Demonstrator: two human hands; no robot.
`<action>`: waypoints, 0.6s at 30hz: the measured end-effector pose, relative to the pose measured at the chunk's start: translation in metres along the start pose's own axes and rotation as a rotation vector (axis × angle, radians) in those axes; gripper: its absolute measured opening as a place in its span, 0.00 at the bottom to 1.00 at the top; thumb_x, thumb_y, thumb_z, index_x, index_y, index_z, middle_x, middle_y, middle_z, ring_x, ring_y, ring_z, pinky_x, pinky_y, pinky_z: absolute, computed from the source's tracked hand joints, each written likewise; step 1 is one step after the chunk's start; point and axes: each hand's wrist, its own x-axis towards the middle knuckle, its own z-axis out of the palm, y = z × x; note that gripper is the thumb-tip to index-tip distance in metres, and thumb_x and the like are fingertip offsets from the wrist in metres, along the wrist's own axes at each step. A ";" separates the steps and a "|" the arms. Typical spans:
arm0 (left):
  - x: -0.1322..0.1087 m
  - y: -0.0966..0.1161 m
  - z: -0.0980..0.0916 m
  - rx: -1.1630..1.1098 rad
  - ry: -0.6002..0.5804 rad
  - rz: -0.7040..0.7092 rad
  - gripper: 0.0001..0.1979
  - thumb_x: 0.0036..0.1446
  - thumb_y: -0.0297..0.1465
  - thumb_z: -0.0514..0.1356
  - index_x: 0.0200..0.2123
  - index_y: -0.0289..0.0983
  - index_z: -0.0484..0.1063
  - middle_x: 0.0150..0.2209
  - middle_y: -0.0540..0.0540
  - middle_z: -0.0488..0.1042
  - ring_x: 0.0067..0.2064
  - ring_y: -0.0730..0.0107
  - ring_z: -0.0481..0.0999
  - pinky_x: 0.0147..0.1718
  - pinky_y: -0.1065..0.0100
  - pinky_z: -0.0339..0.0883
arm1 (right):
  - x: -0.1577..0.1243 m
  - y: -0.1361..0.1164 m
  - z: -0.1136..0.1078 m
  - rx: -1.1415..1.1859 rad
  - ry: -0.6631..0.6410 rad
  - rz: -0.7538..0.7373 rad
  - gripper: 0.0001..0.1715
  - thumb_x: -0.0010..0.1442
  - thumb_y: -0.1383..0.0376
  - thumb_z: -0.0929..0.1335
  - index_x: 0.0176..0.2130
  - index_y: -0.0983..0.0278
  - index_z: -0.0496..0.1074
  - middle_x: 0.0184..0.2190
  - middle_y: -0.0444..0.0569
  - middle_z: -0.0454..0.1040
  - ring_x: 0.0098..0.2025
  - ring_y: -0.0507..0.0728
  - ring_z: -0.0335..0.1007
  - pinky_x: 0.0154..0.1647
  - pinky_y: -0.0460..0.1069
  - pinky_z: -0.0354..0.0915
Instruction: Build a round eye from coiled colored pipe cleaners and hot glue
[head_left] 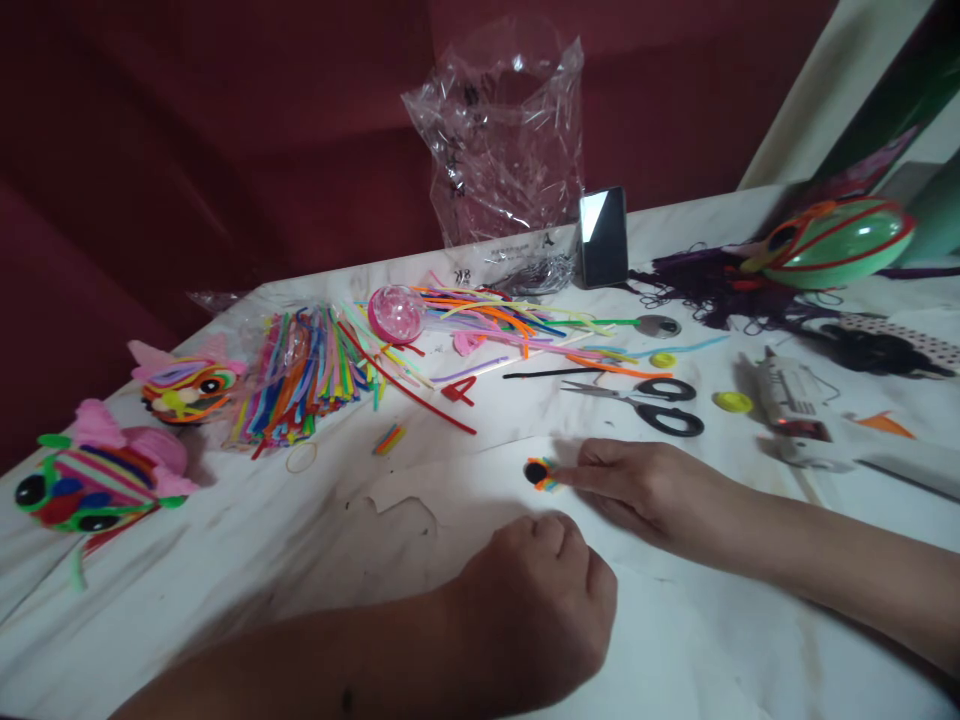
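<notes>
My right hand (pixel 645 490) lies on the white table (pixel 315 560), its fingertips pinched on a small coiled pipe-cleaner disc (pixel 540 473) with a black centre and coloured rim. My left hand (pixel 540 590) rests in front of it as a closed fist; nothing shows inside it. Black-handled scissors (pixel 652 405) lie just beyond my right hand. A white glue gun (pixel 791 410) lies to the right of them.
Loose and bundled coloured pipe cleaners (pixel 315 375) spread across the middle. Two pipe-cleaner figures (pixel 97 480) sit at the left edge. A pink ball (pixel 395 312), a clear plastic bag (pixel 502 130), a phone (pixel 602 235), a green shell (pixel 840 240) and dark yarn lie further back.
</notes>
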 end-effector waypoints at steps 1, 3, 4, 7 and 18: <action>0.000 0.000 0.000 0.002 -0.001 0.005 0.04 0.54 0.25 0.53 0.27 0.33 0.63 0.23 0.45 0.68 0.24 0.67 0.66 0.19 0.67 0.56 | 0.000 0.000 0.000 -0.026 -0.007 -0.013 0.20 0.65 0.68 0.56 0.51 0.61 0.69 0.31 0.48 0.69 0.31 0.52 0.67 0.30 0.46 0.64; 0.000 -0.001 -0.001 0.004 -0.009 0.019 0.04 0.54 0.24 0.53 0.27 0.33 0.63 0.24 0.45 0.68 0.24 0.68 0.66 0.20 0.67 0.56 | 0.000 -0.001 0.001 -0.071 -0.035 -0.020 0.20 0.65 0.68 0.56 0.49 0.61 0.70 0.30 0.47 0.68 0.30 0.53 0.66 0.29 0.47 0.63; 0.000 -0.001 -0.001 0.008 -0.009 0.021 0.04 0.54 0.24 0.53 0.27 0.33 0.63 0.24 0.45 0.68 0.24 0.68 0.66 0.20 0.67 0.56 | 0.001 -0.002 0.001 -0.074 -0.040 -0.022 0.19 0.65 0.68 0.56 0.49 0.61 0.71 0.30 0.47 0.68 0.30 0.53 0.66 0.30 0.47 0.63; 0.000 0.000 0.000 0.013 -0.013 0.021 0.04 0.54 0.24 0.52 0.27 0.33 0.63 0.24 0.45 0.68 0.24 0.68 0.66 0.20 0.67 0.55 | 0.001 -0.003 0.002 -0.046 -0.033 -0.035 0.20 0.66 0.67 0.56 0.50 0.61 0.70 0.30 0.47 0.68 0.31 0.52 0.66 0.30 0.46 0.64; 0.000 0.000 0.000 0.009 -0.019 0.013 0.04 0.54 0.24 0.52 0.27 0.34 0.62 0.24 0.45 0.68 0.24 0.67 0.66 0.20 0.67 0.56 | 0.003 -0.004 0.003 0.038 -0.013 0.021 0.20 0.64 0.68 0.58 0.51 0.60 0.70 0.32 0.48 0.71 0.32 0.53 0.70 0.32 0.47 0.67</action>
